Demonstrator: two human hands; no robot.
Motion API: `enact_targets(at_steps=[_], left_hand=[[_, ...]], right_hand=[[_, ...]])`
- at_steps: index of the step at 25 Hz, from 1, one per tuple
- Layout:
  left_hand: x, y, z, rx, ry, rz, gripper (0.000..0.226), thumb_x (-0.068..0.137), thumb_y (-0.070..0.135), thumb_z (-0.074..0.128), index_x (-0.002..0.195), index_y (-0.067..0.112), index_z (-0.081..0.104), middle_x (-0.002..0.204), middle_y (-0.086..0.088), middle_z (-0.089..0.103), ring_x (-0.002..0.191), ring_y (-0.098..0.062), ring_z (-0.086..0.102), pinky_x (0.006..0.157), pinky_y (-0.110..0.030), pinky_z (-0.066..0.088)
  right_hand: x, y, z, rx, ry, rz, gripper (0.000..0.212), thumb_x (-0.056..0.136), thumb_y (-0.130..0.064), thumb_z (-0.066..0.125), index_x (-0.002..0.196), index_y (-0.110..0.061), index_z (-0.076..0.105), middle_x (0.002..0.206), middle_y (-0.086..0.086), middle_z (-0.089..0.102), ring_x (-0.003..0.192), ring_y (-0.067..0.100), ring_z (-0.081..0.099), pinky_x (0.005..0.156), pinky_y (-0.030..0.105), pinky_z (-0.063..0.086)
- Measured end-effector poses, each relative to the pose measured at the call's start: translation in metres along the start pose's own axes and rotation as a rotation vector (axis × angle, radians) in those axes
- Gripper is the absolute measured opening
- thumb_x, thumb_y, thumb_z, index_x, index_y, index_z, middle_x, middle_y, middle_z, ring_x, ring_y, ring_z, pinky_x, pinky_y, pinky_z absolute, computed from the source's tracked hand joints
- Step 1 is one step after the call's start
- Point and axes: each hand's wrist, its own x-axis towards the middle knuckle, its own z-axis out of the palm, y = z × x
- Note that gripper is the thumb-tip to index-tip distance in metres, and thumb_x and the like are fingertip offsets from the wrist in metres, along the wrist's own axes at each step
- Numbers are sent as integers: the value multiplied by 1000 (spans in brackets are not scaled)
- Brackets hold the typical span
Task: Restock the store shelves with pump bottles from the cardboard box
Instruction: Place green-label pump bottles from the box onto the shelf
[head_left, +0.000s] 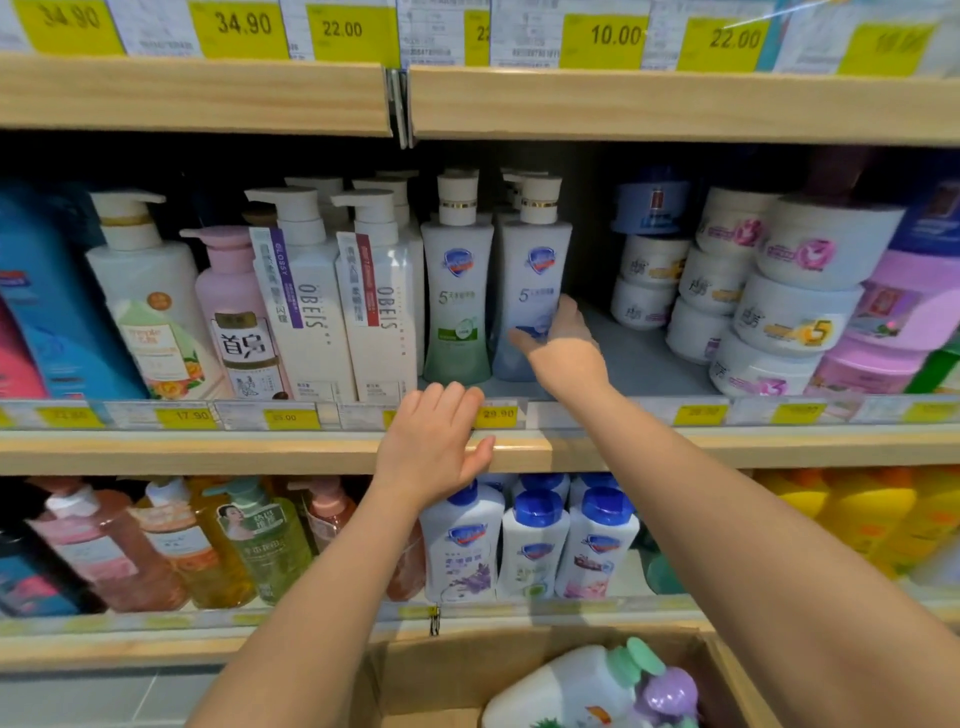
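Fingers of the left hand (434, 441) lie flat on the shelf edge (260, 452), bracing; at two o'clock, right hand (563, 348) curls round the blue-tinted pump bottle (530, 291), seating it. Cardboard box (727, 670) waits below, bottles inside.

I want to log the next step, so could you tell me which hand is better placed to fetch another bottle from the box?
Left. The left hand merely rests on the shelf edge, while the right hand holds the blue pump bottle.
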Motion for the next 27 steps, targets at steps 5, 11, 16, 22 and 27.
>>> enact_targets(at_steps=[5, 11, 16, 22, 27], left_hand=[[-9, 10, -3, -76, -24, -76, 57, 86, 41, 38, 128, 3, 46, 115, -16, 58, 103, -33, 54, 91, -41, 33], [-70, 52, -22, -359, -131, -140, 64, 87, 37, 39, 140, 2, 34, 147, -21, 33, 136, -34, 28, 113, -50, 23], [-205, 106, -40, -698, -491, 22, 53, 92, 38, 37, 139, 14, 41, 143, -5, 43, 132, -17, 35, 110, -36, 32], [-295, 141, -65, -912, -869, 49, 58, 84, 45, 45, 140, 31, 33, 145, 18, 31, 130, 2, 29, 106, -16, 27], [-287, 164, -61, -1102, -1046, -64, 66, 72, 53, 71, 130, 40, 43, 130, 26, 45, 119, 10, 38, 102, -14, 32]], right_hand=[[-71, 24, -29, -194, -18, -239, 56, 95, -34, 47, 142, -12, 28, 142, 11, 40, 127, 28, 42, 100, 39, 37], [-198, 92, -46, -259, -122, -308, 52, 92, -32, 51, 138, -12, 36, 136, 7, 46, 126, 21, 43, 100, 32, 38], [-291, 153, -46, -274, -266, -174, 51, 92, -35, 51, 137, -15, 38, 139, 3, 46, 125, 19, 45, 96, 27, 37], [-373, 195, -27, -243, -504, -134, 50, 92, -46, 40, 137, -24, 36, 137, -5, 47, 115, 15, 52, 87, 24, 42], [-385, 198, -26, -229, -474, -55, 43, 95, -35, 46, 137, -25, 40, 136, -7, 50, 115, 13, 52, 89, 28, 45]])
